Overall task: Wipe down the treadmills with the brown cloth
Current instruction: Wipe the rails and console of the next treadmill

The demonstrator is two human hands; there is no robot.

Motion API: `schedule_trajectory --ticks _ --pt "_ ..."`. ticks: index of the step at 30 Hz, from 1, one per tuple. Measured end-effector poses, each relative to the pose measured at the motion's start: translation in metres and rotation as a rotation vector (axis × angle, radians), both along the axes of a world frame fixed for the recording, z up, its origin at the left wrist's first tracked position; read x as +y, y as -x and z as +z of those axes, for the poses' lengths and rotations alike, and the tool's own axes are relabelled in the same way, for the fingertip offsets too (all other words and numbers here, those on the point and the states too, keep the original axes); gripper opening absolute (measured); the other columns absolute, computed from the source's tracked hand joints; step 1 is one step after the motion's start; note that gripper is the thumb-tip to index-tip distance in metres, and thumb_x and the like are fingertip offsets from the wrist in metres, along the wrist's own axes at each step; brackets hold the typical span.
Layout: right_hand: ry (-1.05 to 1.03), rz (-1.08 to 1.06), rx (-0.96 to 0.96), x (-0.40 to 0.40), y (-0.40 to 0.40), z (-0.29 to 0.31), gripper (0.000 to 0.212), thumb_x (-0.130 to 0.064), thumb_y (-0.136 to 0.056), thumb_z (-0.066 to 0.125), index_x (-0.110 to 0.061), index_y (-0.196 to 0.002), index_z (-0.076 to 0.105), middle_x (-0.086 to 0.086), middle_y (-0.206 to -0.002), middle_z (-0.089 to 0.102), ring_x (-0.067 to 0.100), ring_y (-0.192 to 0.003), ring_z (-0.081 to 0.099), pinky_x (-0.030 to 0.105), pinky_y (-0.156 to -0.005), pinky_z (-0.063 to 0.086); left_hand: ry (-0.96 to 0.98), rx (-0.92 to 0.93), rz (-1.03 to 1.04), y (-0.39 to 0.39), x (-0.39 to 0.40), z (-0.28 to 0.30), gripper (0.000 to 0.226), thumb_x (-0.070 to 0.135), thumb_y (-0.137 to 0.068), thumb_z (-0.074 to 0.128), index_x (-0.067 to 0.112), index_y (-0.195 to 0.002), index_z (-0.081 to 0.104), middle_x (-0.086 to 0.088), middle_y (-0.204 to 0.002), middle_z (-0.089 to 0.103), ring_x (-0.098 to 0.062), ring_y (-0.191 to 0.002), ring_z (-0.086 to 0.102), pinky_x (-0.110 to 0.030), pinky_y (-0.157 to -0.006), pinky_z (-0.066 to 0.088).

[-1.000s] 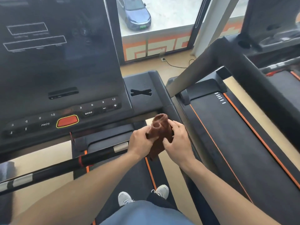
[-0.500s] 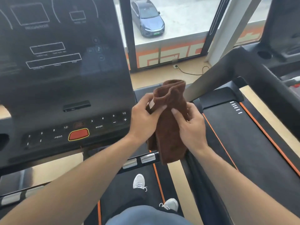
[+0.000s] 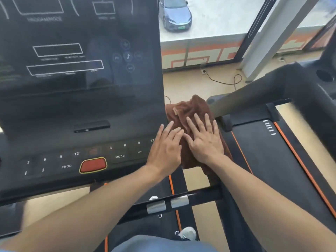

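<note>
Straight fingers [image 3: 199, 124] of the right hand [image 3: 203, 140] and left hand [image 3: 166, 148] are being laid flat on the crumpled brown terry cloth [image 3: 189, 110]; nothing is being clenched. The cloth is being pressed on the right end of the black treadmill console [image 3: 72, 110], part hanging over the edge. The 12 key and the red oval stop button [image 3: 93, 164] are lying close by, so a key could be pressed, or the cloth dropped.

I have both bare forearms reaching forward and converging toward the middle of the view. My left hand [image 3: 166, 146] lies palm down, fingers straight and close together, pointing up and to the right. My right hand [image 3: 204, 140] lies flat just beside it, fingers straight and slightly spread, pointing ahead. The two index fingertips nearly touch. Both wrists are level.
</note>
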State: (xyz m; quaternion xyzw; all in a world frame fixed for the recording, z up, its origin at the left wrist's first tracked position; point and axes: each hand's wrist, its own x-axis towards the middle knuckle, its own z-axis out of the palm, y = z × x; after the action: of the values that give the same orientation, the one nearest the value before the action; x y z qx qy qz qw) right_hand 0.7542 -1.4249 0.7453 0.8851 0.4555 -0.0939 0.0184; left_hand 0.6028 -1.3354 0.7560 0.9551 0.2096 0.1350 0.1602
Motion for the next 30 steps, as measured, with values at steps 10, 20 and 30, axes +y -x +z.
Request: schedule_trajectory --ticks 10,20,30 --pt "-0.056 -0.013 0.003 0.081 -0.042 0.002 0.064 -0.059 -0.104 0.011 -0.037 -0.164 0.017 -0.006 -0.173 0.013 0.025 -0.16 -0.002 0.054 -0.127 -0.006 -0.08 0.202 -0.051 -0.027 0.032 0.014 0.064 0.022 -0.102 0.045 0.005 -0.16 0.024 -0.009 -0.168 0.025 -0.024 -0.159 0.006 -0.038 -0.128 -0.008" --pt "-0.037 0.031 0.021 0.027 0.0 -0.004 0.066 -0.05 -0.107 0.015 -0.028 -0.165 -0.008 -0.003 -0.173 -0.01 0.026 -0.157 -0.02 0.054 -0.126 -0.009 0.449 0.106 0.043 -0.076 0.026 0.053 0.055 0.036 -0.112 0.033 0.017 -0.162 0.025 0.0 -0.171 0.015 -0.01 -0.157 0.005 -0.033 -0.129 0.002" --pt "-0.109 -0.137 0.096 -0.105 0.059 -0.009 0.068 -0.038 -0.102 0.027 -0.028 -0.166 0.004 -0.002 -0.174 -0.002 0.032 -0.159 -0.008 0.056 -0.127 0.005 0.25 0.42 -0.046 -0.095 -0.022 0.003 0.073 0.063 -0.105 0.018 0.024 -0.164 0.001 0.001 -0.171 -0.014 -0.014 -0.156 -0.019 -0.038 -0.126 -0.015"
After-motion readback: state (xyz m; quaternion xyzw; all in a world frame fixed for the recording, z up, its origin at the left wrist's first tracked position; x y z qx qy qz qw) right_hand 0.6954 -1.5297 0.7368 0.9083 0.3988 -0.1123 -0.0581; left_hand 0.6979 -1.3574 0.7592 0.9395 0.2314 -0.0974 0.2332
